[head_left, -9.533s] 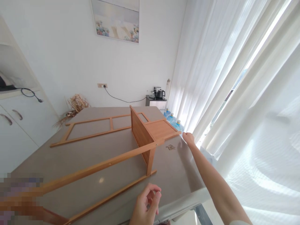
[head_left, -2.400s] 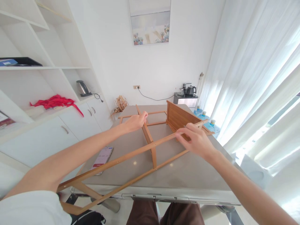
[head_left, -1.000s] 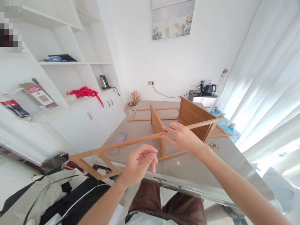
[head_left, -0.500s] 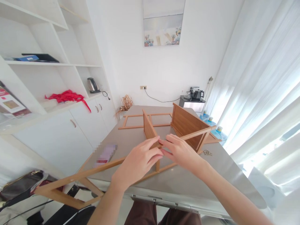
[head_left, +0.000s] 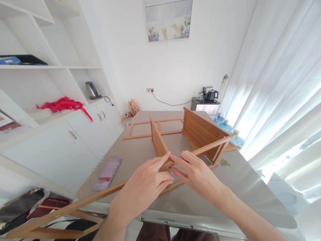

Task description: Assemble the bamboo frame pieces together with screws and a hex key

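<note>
Left hand (head_left: 144, 184) and right hand (head_left: 198, 170) part-closed astride the wooden rail (head_left: 213, 144) where it meets the upright panel (head_left: 157, 139), worktop's (head_left: 240, 190) six-o'clock side; presumably steadying it. Fingertip contents hidden. Screws (head_left: 225, 163) at three o'clock from there, likely for easy reach.

A framed painting (head_left: 168, 20) hangs on the white wall (head_left: 122, 50) above a socket (head_left: 150, 90); a black cord (head_left: 170, 104) runs from it toward a low cabinet (head_left: 207, 108) bearing a dark pot (head_left: 212, 95). Pale curtains (head_left: 278, 83) drape at right. Red cloth (head_left: 64, 104) and a steel kettle (head_left: 91, 90) occupy the left-hand shelving (head_left: 60, 67).
</note>
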Demonstrator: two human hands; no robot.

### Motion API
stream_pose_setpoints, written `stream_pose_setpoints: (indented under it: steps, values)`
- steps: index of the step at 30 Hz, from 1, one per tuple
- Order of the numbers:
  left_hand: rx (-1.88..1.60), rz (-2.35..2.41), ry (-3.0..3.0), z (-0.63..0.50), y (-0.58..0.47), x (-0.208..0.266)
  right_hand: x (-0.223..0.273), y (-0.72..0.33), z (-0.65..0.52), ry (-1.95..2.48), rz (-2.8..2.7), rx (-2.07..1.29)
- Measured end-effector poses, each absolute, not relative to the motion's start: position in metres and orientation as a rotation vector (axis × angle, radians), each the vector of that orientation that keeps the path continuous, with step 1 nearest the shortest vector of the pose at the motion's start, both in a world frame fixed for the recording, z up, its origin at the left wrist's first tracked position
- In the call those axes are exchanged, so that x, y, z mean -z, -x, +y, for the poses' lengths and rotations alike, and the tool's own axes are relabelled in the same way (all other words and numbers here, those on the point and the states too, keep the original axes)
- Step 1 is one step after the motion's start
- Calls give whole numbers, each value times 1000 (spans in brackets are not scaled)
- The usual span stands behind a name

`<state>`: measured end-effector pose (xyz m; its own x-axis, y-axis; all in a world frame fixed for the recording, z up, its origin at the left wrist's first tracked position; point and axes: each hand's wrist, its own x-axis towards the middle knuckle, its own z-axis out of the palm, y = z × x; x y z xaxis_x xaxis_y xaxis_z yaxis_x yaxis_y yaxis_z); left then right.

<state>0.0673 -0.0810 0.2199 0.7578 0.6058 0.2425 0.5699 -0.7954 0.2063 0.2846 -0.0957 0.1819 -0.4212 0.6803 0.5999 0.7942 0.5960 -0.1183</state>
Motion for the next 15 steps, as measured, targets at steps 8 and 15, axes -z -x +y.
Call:
stream_pose_setpoints:
  steps: [8,15]
  values:
    - [-574,932,-2807,-78,-65,-211,-174,-291,-115,1017,-1991,143]
    - [-640,948,-2814,-77,-66,-206,-139,-277,-124,1009,-1821,32]
